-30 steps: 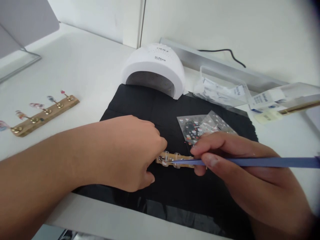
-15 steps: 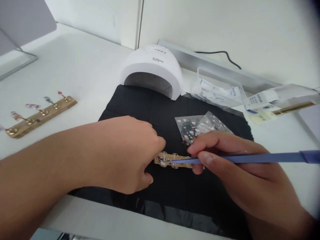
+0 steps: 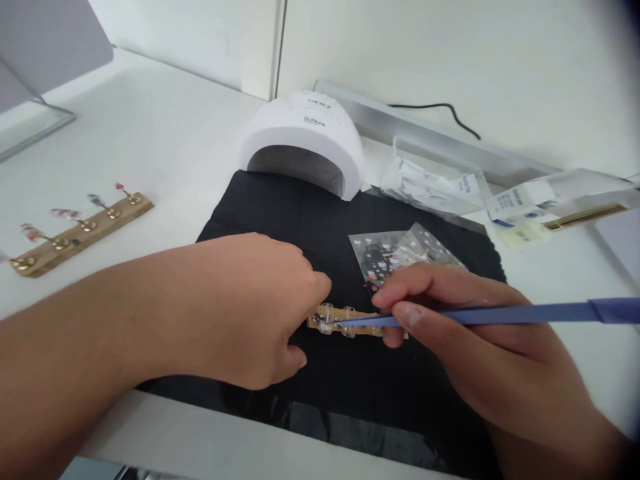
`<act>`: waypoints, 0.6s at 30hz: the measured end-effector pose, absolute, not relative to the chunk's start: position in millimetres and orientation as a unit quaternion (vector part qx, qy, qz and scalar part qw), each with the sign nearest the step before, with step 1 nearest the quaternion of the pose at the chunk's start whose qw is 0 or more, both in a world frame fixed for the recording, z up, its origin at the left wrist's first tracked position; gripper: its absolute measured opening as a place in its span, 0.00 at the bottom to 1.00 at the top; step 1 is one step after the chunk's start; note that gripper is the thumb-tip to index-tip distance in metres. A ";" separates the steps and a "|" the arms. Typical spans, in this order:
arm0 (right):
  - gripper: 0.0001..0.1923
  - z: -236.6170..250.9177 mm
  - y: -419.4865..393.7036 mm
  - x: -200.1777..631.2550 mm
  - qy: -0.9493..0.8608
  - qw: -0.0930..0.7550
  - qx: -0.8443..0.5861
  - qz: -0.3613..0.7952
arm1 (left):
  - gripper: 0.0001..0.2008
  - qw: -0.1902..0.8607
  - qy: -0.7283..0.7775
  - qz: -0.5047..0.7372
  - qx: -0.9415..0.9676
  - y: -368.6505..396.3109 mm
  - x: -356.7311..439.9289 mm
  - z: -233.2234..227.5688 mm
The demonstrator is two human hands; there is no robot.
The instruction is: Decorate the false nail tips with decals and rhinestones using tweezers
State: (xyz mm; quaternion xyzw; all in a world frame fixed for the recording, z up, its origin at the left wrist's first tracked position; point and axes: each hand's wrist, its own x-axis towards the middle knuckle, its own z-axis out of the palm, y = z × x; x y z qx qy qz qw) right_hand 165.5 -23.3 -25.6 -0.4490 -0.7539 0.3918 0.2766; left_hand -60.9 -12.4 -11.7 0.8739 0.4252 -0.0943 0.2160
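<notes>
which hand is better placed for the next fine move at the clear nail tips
Probably the right hand: it pinches a blue fine-tipped tool, its point near a clear nail tip. The left hand, beside the wooden strip, shows no tool.

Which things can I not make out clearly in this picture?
Head view:
Central wooden strip: part hidden behind right hand.
Blue tool: rear end cut off by picture's right edge; tip too small to judge contact.
Left hand: most fingertips hidden behind the hand itself.
White box: print blurred.
</notes>
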 end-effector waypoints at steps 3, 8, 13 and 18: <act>0.09 -25.3 -23.3 165.4 -0.755 0.280 -0.447 0.390 | 0.09 0.216 0.427 -0.098 0.873 -13.0 -62.1 -11.5; 0.08 -25.3 -24.6 164.8 -0.755 0.287 -0.443 0.389 | 0.10 0.217 0.424 -0.085 0.875 -13.0 -65.3 -12.0; 0.08 -26.6 -26.5 164.5 -0.747 0.300 -0.446 0.391 | 0.10 0.216 0.424 -0.091 0.875 -10.0 -64.4 -14.8; 0.08 -27.1 -26.4 166.0 -0.754 0.295 -0.441 0.388 | 0.09 0.214 0.425 -0.091 0.875 -9.8 -63.3 -14.2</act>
